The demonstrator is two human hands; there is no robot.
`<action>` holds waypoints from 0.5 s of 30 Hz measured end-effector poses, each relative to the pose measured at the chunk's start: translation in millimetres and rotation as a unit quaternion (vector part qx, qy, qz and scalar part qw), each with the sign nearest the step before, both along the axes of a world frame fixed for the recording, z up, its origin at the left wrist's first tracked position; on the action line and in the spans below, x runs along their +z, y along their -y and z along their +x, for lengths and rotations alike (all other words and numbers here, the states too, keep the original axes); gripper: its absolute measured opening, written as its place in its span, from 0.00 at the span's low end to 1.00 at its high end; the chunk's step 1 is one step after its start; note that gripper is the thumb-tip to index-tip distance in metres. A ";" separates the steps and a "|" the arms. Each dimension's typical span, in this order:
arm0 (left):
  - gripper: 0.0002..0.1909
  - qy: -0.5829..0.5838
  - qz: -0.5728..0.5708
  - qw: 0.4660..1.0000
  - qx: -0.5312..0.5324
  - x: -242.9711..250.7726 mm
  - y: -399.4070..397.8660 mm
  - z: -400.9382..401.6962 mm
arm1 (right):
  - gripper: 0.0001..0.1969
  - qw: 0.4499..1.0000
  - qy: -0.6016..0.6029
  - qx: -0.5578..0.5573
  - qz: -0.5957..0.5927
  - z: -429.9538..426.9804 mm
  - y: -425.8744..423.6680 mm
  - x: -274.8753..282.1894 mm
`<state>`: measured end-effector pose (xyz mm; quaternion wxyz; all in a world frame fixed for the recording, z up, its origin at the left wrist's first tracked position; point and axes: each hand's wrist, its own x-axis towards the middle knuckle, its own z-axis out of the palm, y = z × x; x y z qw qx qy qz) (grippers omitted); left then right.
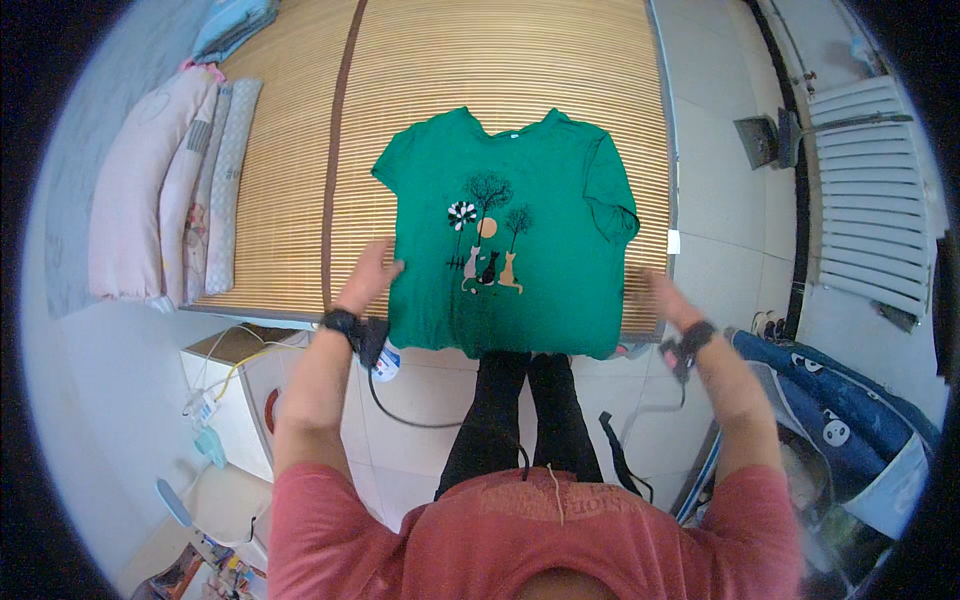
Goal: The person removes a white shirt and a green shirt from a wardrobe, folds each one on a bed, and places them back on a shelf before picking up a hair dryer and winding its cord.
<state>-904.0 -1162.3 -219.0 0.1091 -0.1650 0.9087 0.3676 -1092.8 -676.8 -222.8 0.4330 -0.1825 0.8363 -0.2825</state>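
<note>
A green short-sleeved T-shirt (555,277) lies spread with its printed front up, neck away from me. Cats, trees and a round sun are printed on its chest. It rests on a slatted bamboo mat (450,60), and its hem reaches the near edge. My left hand (373,274) is at the shirt's left side, fingers apart; its thumb overlaps the cloth edge, and I cannot tell if they touch. Off the right side, slightly apart from the cloth, my right hand (666,298) is blurred with nothing in it. Both wrists wear black straps with cabled devices.
Folded bedding (142,202) is stacked at the mat's left, with a blue folded cloth (232,26) beyond. A white cabinet (236,405) with cables stands at lower left. Right are a dustpan (756,142), a white radiator (866,195) and a blue panda-print fabric item (840,405).
</note>
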 end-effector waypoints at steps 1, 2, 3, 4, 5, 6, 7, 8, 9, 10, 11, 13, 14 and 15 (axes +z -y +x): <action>0.22 0.034 0.016 0.999 0.034 -9.6 -11.6 22.3 | 0.20 1.000 0.015 -0.005 0.003 27.4 -9.6 -9.2; 0.23 0.045 0.145 0.979 0.137 -17.8 -21.8 43.5 | 0.19 0.999 0.032 -0.024 0.033 51.7 -22.4 -21.2; 0.22 0.078 0.044 0.982 0.164 -46.1 -8.1 83.0 | 0.18 0.997 0.052 -0.032 0.051 74.3 -22.1 -35.2; 0.23 0.093 -0.002 0.976 0.195 -56.5 -20.8 94.0 | 0.18 0.996 0.056 -0.036 0.059 95.5 -36.7 -48.5; 0.22 0.080 0.048 0.959 0.268 -78.8 0.2 137.8 | 0.17 0.997 0.019 -0.079 0.015 114.8 -28.4 -60.9; 0.20 0.122 0.096 0.943 0.296 -78.9 -26.5 122.1 | 0.17 0.989 -0.029 -0.144 0.012 123.7 -48.3 -68.0; 0.19 0.164 0.134 0.922 0.326 -63.4 -49.1 107.9 | 0.17 0.988 -0.028 -0.150 0.026 128.2 -55.5 -66.0; 0.19 0.166 0.126 0.919 0.334 -61.4 -47.0 120.3 | 0.18 0.976 0.007 -0.215 0.022 133.4 -38.2 -59.9; 0.17 0.124 0.072 0.932 0.333 -66.3 -50.6 123.1 | 0.18 0.958 0.037 -0.283 0.025 134.9 -31.5 -55.4; 0.16 0.081 0.017 0.940 0.331 -70.2 -52.3 125.9 | 0.19 0.943 0.000 -0.332 -0.008 144.2 -32.9 -69.8; 0.16 0.082 0.016 0.939 0.333 -73.2 -51.8 128.6 | 0.19 0.944 0.001 -0.330 -0.008 145.7 -32.2 -73.9; 0.17 0.094 -0.066 0.951 0.286 -71.2 -56.5 121.5 | 0.17 0.948 -0.010 -0.314 0.043 149.2 -29.3 -77.9; 0.17 0.095 -0.065 0.951 0.286 -73.8 -59.1 120.1 | 0.17 0.948 -0.010 -0.314 0.044 150.0 -29.4 -78.5; 0.17 0.095 -0.065 0.948 0.297 -74.5 -60.0 121.2 | 0.16 0.952 0.002 -0.304 0.040 150.3 -25.8 -74.9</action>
